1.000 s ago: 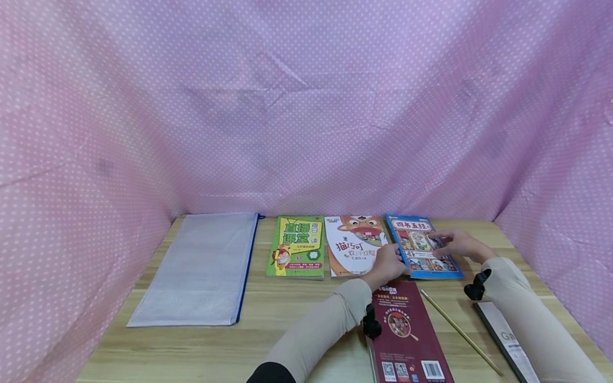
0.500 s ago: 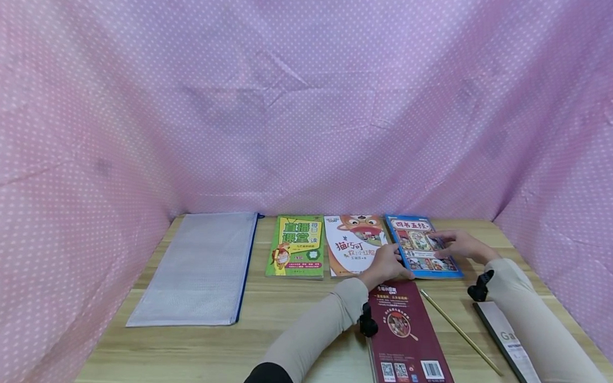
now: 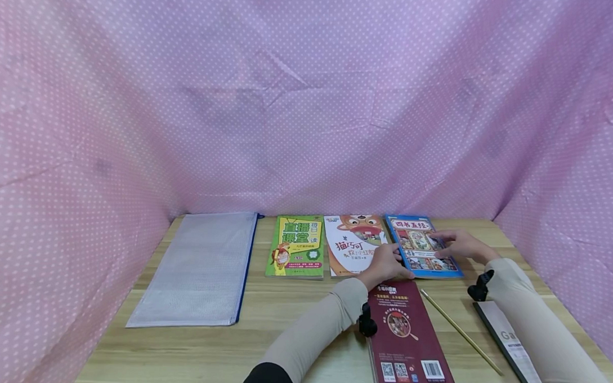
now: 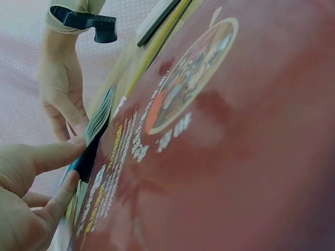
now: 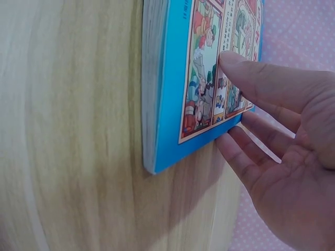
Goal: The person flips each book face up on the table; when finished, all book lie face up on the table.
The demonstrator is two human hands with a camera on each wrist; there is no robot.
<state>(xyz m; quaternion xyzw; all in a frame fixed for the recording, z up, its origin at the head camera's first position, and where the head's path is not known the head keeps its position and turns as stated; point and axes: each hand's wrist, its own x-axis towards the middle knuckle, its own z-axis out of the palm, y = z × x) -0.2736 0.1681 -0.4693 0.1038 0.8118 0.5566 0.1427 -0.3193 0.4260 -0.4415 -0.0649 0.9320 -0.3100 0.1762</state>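
A blue-bordered comic-style book (image 3: pixel 426 249) lies flat at the back right in the head view. My left hand (image 3: pixel 387 265) is at its lower left corner, one fingertip at the side edge and the thumb at the front edge; the left wrist view shows these digits fairly straight. From the other side my right hand (image 3: pixel 464 246) touches the same book, its thumb resting on the printed cover and its other fingers along the right edge, as the right wrist view shows. Directly in front lies a maroon book (image 3: pixel 409 353), back cover up, partly under my left wrist.
To the left lie a white book (image 3: pixel 349 260), a green book (image 3: pixel 296 247) and a mesh zip pouch (image 3: pixel 202 272) with blue trim. A gold pencil-like stick (image 3: pixel 461 332) and a flat grey-and-black box (image 3: pixel 511 351) lie front right. Pink dotted cloth (image 3: pixel 309 101) hangs behind.
My left hand and forearm have shifted slightly left, and the right wrist has edged right. Both hands stay at the blue book, which lies in nearly the same place.
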